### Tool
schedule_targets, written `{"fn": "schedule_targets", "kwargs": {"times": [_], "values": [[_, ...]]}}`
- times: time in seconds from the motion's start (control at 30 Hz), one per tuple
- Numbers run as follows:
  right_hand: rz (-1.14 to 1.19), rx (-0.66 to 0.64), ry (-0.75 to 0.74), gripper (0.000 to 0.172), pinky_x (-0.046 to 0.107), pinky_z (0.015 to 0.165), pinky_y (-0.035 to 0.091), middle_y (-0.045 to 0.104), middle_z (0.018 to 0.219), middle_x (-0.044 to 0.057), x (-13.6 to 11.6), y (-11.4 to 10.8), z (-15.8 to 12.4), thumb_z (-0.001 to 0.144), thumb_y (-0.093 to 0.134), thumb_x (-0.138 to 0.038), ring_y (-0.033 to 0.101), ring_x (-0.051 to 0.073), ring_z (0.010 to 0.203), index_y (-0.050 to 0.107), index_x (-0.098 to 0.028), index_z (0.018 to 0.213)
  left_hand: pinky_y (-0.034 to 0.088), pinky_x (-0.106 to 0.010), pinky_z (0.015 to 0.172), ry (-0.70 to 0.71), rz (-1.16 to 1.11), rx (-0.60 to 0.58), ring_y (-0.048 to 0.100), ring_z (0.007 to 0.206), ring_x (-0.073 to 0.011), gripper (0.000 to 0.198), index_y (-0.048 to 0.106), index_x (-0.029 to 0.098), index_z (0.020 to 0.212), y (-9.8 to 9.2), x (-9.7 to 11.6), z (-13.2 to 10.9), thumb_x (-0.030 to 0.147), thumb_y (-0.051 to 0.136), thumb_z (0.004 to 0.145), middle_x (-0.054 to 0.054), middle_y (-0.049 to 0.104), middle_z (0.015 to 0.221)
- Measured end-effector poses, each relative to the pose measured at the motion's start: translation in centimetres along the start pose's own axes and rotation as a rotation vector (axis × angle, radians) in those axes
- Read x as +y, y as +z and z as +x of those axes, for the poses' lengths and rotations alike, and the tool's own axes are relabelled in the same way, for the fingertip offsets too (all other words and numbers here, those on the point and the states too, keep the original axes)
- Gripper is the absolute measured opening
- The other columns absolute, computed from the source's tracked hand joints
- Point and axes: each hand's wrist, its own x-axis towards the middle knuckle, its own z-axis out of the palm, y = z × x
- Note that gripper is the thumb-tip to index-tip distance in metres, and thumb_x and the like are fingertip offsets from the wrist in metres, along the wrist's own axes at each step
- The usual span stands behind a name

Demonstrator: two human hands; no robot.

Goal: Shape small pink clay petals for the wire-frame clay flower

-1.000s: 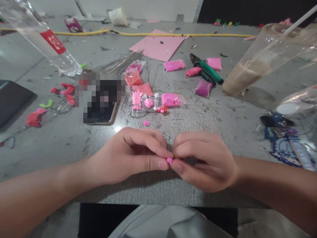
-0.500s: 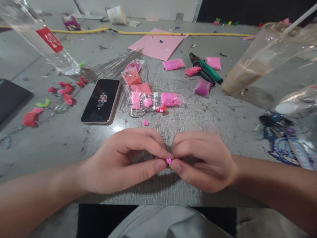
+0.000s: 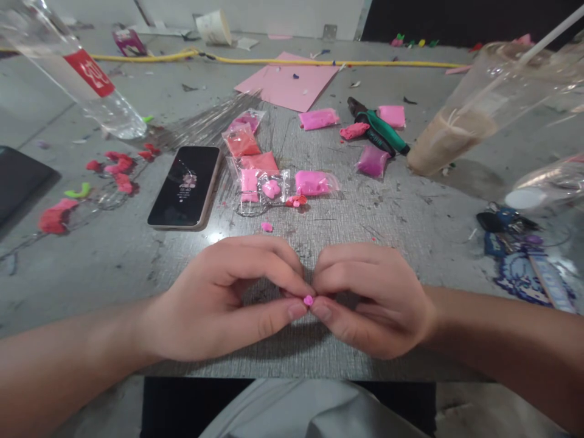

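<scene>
Between my fingertips, near the table's front edge, is a tiny pink clay piece [image 3: 309, 300]. My left hand [image 3: 232, 298] pinches it from the left with thumb and index finger. From the right, the thumb and fingers of my right hand [image 3: 374, 298] close on the same piece, so both hands nearly touch. Beyond them lies a small pink bit [image 3: 267, 227] on the grey table [image 3: 347, 225]. Farther back are an opened clear packet with pink clay [image 3: 271, 188], a bright pink packet [image 3: 314, 182] and orange-red packets [image 3: 258, 162].
A phone [image 3: 185, 187] lies left of the packets, with red clay pieces [image 3: 57, 217] farther left. Green-handled pliers [image 3: 381, 131], a tilted-looking drink cup [image 3: 451, 137] and keys [image 3: 506, 222] are on the right. A water bottle [image 3: 91, 79] stands at the back left.
Both hands keep their pinch on the pink piece, which has shifted very slightly down and left and looks a little turned.
</scene>
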Motion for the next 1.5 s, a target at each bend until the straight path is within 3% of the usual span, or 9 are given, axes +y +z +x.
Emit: {"fn": "schedule_targets", "kwargs": {"times": [0.33,0.73,1.37,1.5], "values": [[-0.122,0.053,0.01,0.014,0.025,0.056,0.042,0.06,0.067,-0.001,-0.1,0.3,-0.3,0.096,0.058,-0.015,0.05,0.011,0.061,0.058,-0.019,0.082,0.056,-0.018,0.069,0.029,0.129,0.023,0.07,0.074,-0.0108,0.011,0.077,0.019,0.093,0.1,0.1,-0.1,0.011,0.078,0.085,-0.002,0.074,0.086],[-0.144,-0.013,0.001,0.022,0.026,0.051,0.033,0.05,0.062,-0.004,-0.3,-0.2,-0.2,0.098,0.051,-0.017,0.041,0.01,0.054,0.052,-0.021,0.077,0.057,-0.022,0.073,-0.053,0.059,-0.036,0.072,0.078,-0.0132,0.01,0.078,0.021,0.097,0.1,-0.3,-0.2,0.015,0.077,0.09,-0.002,0.076,0.09],[-0.035,-0.052,-0.042,0.023,0.026,0.054,0.039,0.059,0.068,0.001,0.6,-0.2,-0.4,0.102,0.059,-0.028,0.049,0.011,0.059,0.062,-0.017,0.081,0.057,-0.019,0.072,-0.105,-0.115,-0.113,0.072,0.08,-0.0117,0.006,0.076,0.018,0.091,-0.3,-0.1,-0.2,0.012,0.076,0.091,-0.003,0.074,0.089],[0.007,-0.06,0.01,0.016,0.026,0.054,0.041,0.06,0.068,0.0,0.5,-0.7,-0.3,0.098,0.06,-0.023,0.05,0.011,0.059,0.062,-0.018,0.083,0.056,-0.018,0.074,-0.089,-0.017,-0.108,0.071,0.08,-0.01,0.01,0.075,0.019,0.092,-1.1,-0.3,0.1,0.009,0.073,0.092,0.0,0.074,0.09]]}}
